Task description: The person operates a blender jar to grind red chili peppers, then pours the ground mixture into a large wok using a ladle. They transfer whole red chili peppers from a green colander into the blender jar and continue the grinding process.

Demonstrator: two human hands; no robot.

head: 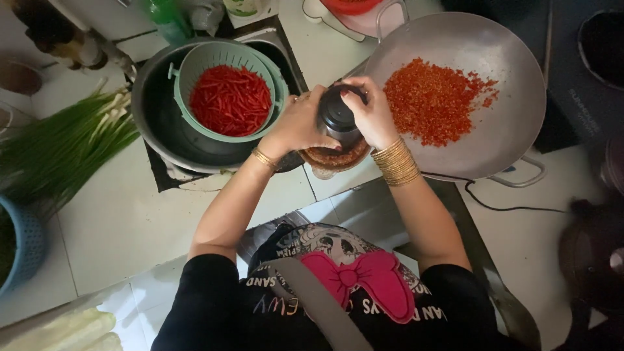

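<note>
Matt metal wok [513, 123] — glossy black plastic chopper lid [338, 114].

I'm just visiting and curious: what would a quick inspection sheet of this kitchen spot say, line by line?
Surface: white tiled floor, cooking done low down.
Job's things: dark-topped chopper with red paste in its bowl; metal wok holding chopped red chilli.
Clutter: green colander of whole red chillies inside a dark basin; green onions; blue basket.
Hands: left hand and right hand both grip the chopper's top; gold bangles on both wrists.
Cables: black cord runs below the wok.
Surroundings: bottles along the top edge, dark appliances at right.
</note>
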